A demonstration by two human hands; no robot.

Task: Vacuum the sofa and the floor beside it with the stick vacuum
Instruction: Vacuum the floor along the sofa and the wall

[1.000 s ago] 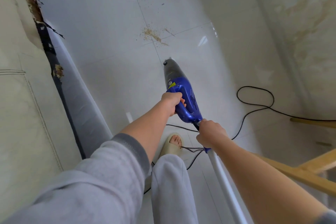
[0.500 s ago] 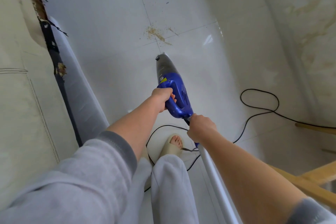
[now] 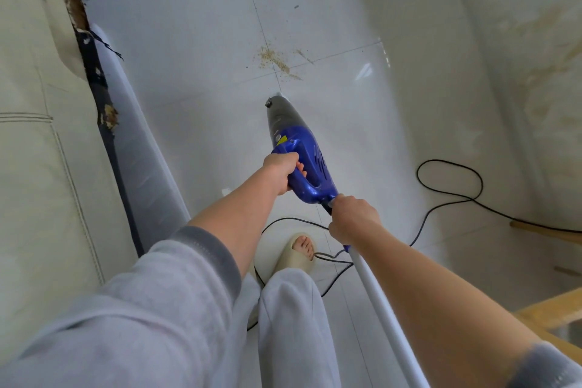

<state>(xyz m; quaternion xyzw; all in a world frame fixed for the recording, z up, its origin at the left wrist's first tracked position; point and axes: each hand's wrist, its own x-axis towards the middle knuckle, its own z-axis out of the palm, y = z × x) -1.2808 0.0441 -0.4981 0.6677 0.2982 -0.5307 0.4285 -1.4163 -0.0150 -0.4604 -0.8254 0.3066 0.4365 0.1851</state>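
We observe the left hand [image 3: 282, 171] closed around the blue handle of the stick vacuum [image 3: 302, 156], and the right hand [image 3: 353, 219] gripping the joint where the blue body meets the white tube [image 3: 387, 309]. The vacuum points down at the white tiled floor [image 3: 195, 25], its grey nose short of a patch of crumbs [image 3: 274, 60]. The cream sofa [image 3: 34, 148] stands at left; a black cord [image 3: 453, 192] loops at right.

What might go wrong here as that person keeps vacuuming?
The cord loops on the floor by the slippered foot, so a step could snag it. The crumbs lie ahead of the vacuum, and its nose looks raised, so a pass may miss them.
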